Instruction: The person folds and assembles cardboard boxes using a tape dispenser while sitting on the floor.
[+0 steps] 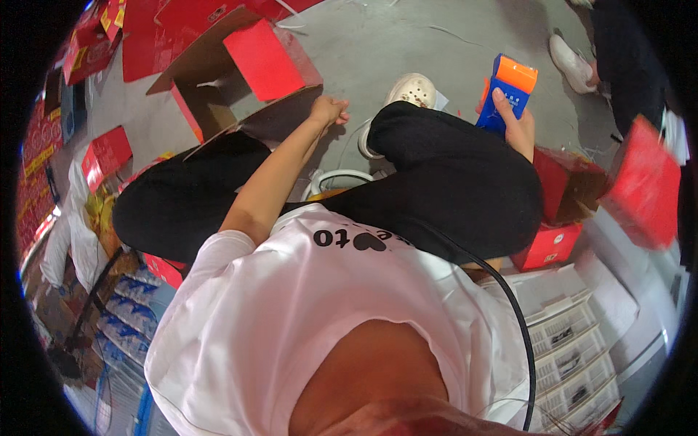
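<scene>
My right hand (518, 132) grips a small blue and orange box-shaped item (511, 86), thumb across its blue face. It is held up beyond my right knee. Its exact kind I cannot make out. My left hand (331, 112) has its fingers curled together beside the open flap of a cardboard box (265, 64). Whether anything is pinched in those fingers is hidden. Red outside and brown inside, the box stands open beyond my left knee, its flaps spread.
A white clog (412, 90) is on my foot between the hands. Another person's white shoe (569, 64) stands at the far right, near a blurred red box (646, 185). More red boxes (107, 156) lie at left; a dark cord (518, 312) runs along my right side.
</scene>
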The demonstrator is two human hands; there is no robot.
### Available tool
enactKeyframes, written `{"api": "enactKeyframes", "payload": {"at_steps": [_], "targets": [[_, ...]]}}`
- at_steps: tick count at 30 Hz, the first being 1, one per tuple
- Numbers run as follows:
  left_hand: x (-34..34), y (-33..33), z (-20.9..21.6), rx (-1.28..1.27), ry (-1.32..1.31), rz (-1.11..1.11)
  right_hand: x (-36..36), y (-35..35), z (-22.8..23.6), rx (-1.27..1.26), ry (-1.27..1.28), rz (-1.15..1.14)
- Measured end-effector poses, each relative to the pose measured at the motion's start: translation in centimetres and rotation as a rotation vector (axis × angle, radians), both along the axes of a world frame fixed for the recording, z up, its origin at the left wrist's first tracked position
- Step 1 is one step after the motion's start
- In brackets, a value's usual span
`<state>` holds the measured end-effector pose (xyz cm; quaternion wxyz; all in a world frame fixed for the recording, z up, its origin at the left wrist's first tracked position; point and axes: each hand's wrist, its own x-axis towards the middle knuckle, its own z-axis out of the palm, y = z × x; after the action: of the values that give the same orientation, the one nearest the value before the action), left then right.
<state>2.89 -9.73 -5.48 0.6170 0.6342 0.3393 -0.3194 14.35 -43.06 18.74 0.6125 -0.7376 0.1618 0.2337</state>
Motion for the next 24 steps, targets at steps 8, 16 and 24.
{"api": "enactKeyframes", "payload": {"at_steps": [8,16,24], "targets": [[-3.8,2.9,-2.4,0.12,0.066,0.03,2.2,2.9,-3.3,-0.212,0.065,0.219],[-8.5,5.1,-2.6,-0.074,0.172,0.262,5.6,10.9,-2.8,-0.191,-0.1,0.656],[-5.8,1.8,-5.8,-0.041,0.047,0.003,5.9,14.9,-2.2,-0.111,-0.097,0.654]]}}
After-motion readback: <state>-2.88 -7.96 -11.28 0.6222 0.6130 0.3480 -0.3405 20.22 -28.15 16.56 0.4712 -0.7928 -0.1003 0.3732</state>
